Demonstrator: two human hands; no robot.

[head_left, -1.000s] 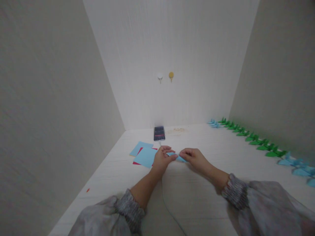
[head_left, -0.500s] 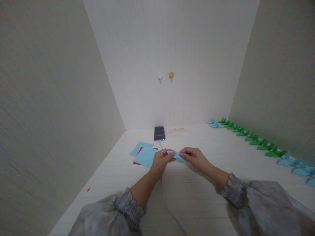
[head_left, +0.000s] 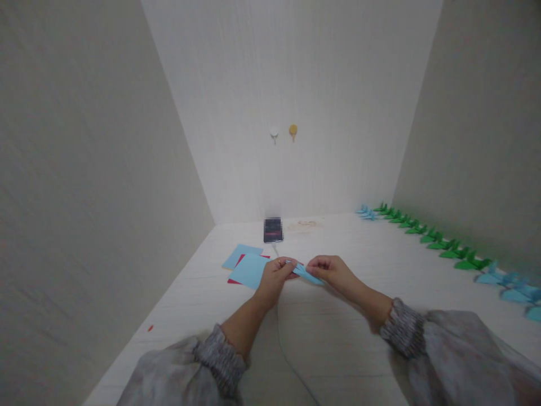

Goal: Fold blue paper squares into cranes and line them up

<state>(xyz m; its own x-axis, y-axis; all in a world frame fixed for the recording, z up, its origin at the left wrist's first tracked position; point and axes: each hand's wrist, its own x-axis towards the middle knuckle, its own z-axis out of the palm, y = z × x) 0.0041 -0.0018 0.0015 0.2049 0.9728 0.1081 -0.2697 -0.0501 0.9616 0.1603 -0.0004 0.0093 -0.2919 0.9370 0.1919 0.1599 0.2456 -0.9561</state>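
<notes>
– Where is the folded blue paper?
– It is between the two hands, to the right of the flat blue sheet. Whether it touches the table, one cannot tell.
– And how are the hands?
– The left hand is closed upon its left end, thumb on top. The right hand is curled, and its thumb and forefinger pinch the paper's far edge.

Light-blue paper, folded narrow; slanted between the hands.
</notes>
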